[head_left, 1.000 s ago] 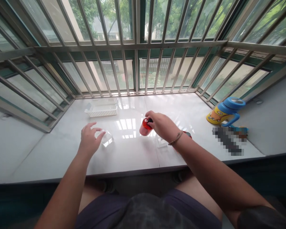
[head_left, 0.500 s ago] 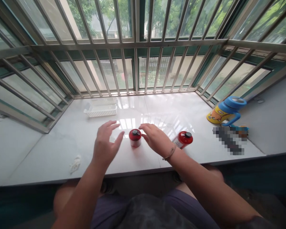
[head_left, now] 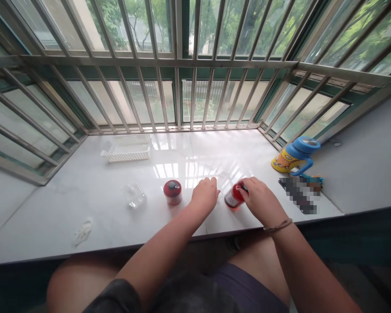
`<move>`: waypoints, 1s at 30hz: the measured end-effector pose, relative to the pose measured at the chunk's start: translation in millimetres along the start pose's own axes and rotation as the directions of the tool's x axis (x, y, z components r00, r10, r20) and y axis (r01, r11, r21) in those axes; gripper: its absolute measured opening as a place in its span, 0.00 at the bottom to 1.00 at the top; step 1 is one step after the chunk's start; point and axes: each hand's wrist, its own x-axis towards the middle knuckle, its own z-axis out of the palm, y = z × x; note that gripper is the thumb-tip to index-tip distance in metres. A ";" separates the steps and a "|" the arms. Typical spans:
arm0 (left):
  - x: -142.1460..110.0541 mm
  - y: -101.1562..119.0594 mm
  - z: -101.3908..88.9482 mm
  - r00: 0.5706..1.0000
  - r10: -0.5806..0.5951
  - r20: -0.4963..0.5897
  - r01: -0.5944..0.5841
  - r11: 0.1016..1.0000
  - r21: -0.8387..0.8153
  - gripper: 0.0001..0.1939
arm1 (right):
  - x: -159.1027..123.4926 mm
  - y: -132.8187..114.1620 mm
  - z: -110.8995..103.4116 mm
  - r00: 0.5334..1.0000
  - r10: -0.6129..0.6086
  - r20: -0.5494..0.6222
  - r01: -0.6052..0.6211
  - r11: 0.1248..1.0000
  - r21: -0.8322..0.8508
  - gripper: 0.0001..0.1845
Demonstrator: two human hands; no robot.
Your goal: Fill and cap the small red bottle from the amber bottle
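My right hand (head_left: 260,198) is closed around the top of a red bottle (head_left: 233,198) with a pale label. The bottle leans, and the fingers partly hide its black cap. To its left, my left hand (head_left: 204,194) hovers with curled fingers, apart from the bottle. Whatever those fingers may hold is hidden. A second red bottle (head_left: 173,193) with a black cap stands upright on the white ledge (head_left: 107,226), just left of my left hand. Farther left lies a crumpled-looking clear plastic piece (head_left: 135,195).
A white perforated basket (head_left: 127,155) sits near the back left. A blue and yellow mug-like flask (head_left: 295,155) stands at the right, with a blurred dark item (head_left: 298,195) before it. Whitish crumpled scrap (head_left: 83,232) lies front left. Metal bars (head_left: 179,64) close off the back.
Both hands have left the middle bottle and moved right. My right hand has taken hold of the right bottle, and my left hand has curled its fingers. The view has shifted slightly.
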 end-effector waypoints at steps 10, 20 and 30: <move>89.3 -16.7 4.5 0.991 -0.103 -0.091 0.101 0.995 -0.019 0.08 | 34.1 6.0 8.2 1.000 0.008 0.000 -0.008 1.000 -0.028 0.12; 91.3 -6.3 -8.5 0.940 -0.162 -0.300 0.137 0.985 -0.102 0.30 | 119.1 23.6 33.7 1.000 0.000 -0.019 -0.001 0.999 -0.049 0.16; -167.2 -36.9 17.4 0.999 -0.037 -0.008 0.032 0.923 -0.385 0.09 | 98.5 54.7 22.9 0.951 0.059 -0.303 -0.032 0.995 0.093 0.12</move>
